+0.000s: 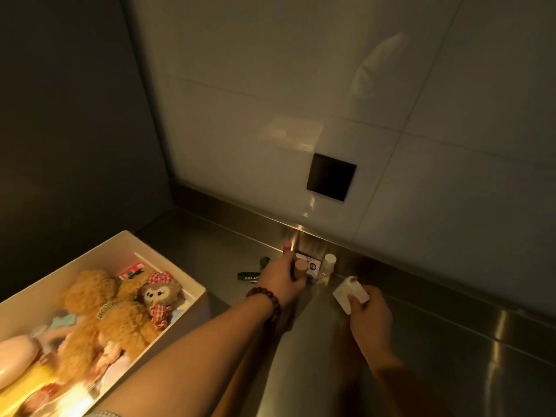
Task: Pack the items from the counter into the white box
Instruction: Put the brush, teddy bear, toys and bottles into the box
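While the white box (192, 291) sits on the shiny metal counter (421, 341) already stuffed with toys, two hands are busy picking up the last small things by the wall. This looks like the picking-up step, with the carrying over still to come.

To the right of the box, the left hand (281, 282) has its fingers curled round a pink tube (288, 251) and a round brown cap (301, 267). Farther right of the box, the right hand (368, 311) pinches a small white block (350, 293) with its fingers and thumb tight on it. The block looks hard and smooth, with square corners.

Still on the counter, right of the box, are a little printed carton (313, 266), a small clear bottle with a white cap (329, 263) and a flat green strap (248, 277) with letters on it. The carton looks like thin card, and the bottle looks slippery.

Inside the box lie fuzzy brown teddy bears (99, 308) and a soft doll with a checked bow (161, 291). They look squashy and fill much of the room.

Next, I think both hands must swing left to the box and drop their things into a gap beside the bears. The corner nearest the wall seems to have the most space. Small round things could roll, so they should be set down low.
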